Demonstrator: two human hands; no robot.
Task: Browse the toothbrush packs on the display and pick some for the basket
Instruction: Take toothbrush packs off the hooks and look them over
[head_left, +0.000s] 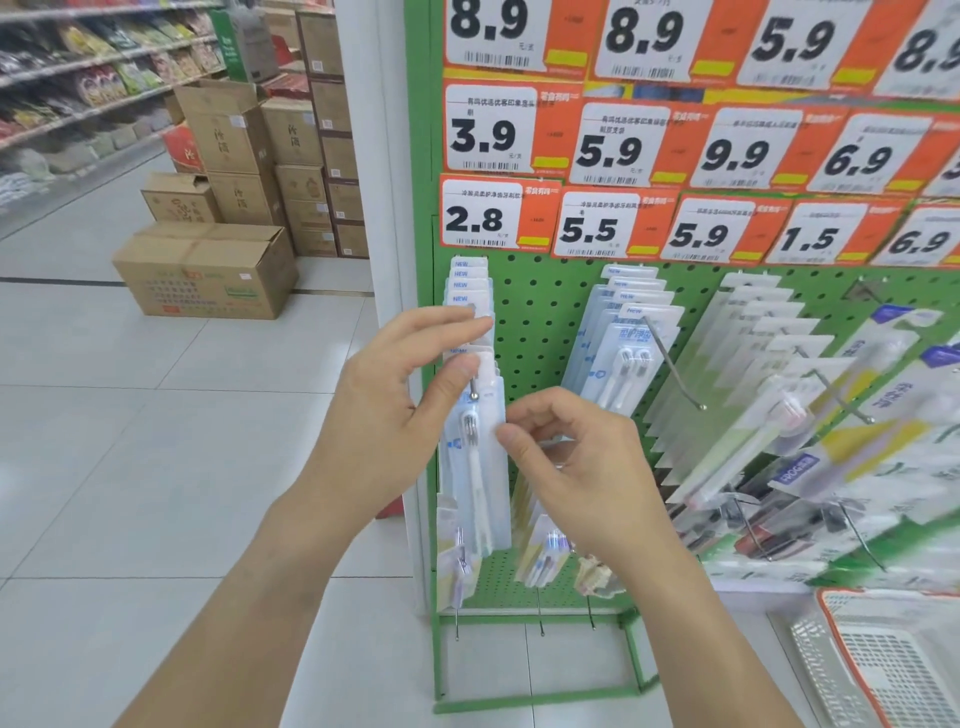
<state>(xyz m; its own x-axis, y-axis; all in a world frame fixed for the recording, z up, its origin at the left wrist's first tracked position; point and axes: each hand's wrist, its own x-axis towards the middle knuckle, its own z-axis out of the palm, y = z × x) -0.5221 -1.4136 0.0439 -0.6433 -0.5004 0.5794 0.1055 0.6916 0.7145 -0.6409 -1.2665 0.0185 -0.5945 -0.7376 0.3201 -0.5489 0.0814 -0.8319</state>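
Observation:
A green pegboard display (545, 312) holds rows of clear toothbrush packs on metal hooks under orange price tags. My left hand (395, 410) pinches the top of the front pack (475, 467) in the leftmost row, a white toothbrush in a clear blister, near the hook's tip. My right hand (566, 467) pinches the same pack's right edge with thumb and forefinger. More packs (623, 358) hang to the right. An orange and white basket (893, 665) sits on the floor at the lower right.
Cardboard boxes (208, 270) are stacked on the tiled floor to the left, in front of snack shelves (93, 88). Bare hooks (680, 379) stick out from the pegboard. A second row of packs (540, 556) hangs lower down.

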